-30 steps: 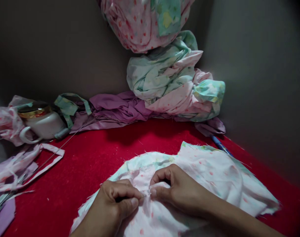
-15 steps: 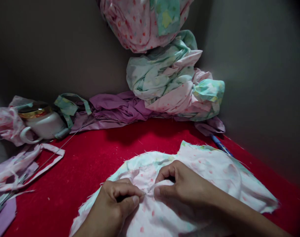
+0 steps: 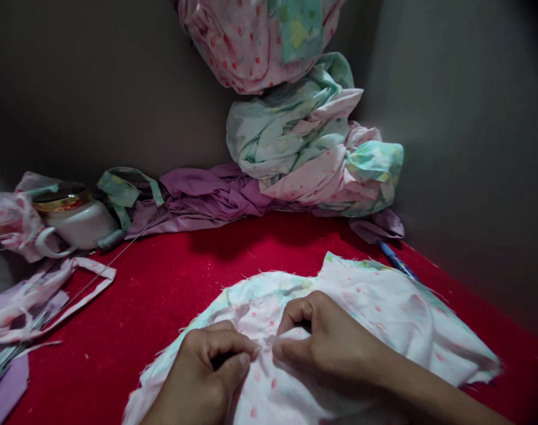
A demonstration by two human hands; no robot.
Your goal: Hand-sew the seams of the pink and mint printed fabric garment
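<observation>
A pale pink cloth with red dots (image 3: 375, 307), edged with green and fraying, lies spread in front of me. With thumb and forefinger together, my left hand (image 3: 213, 366) pinches at the middle of the cloth; a small light tip shows at the fingertips, too small to name. Close beside it on the right, my right hand (image 3: 317, 336) grips a raised fold of the same cloth between thumb and fingers. The two sets of fingertips are slightly apart, with puckered fabric between them.
A red surface (image 3: 153, 295) lies underneath. Purple cloth (image 3: 219, 192) and bundled pink-and-green cloth (image 3: 295, 141) are heaped at the back. A white mug (image 3: 85, 224) stands left, near fabric strips (image 3: 91, 262) and scissors (image 3: 12, 354). A blue pen (image 3: 397, 260) lies right.
The fingers of my right hand have shifted slightly left and down on the fold. My left hand stays nearly in place, its thumb and forefinger marginally changed. Everything else looks the same.
</observation>
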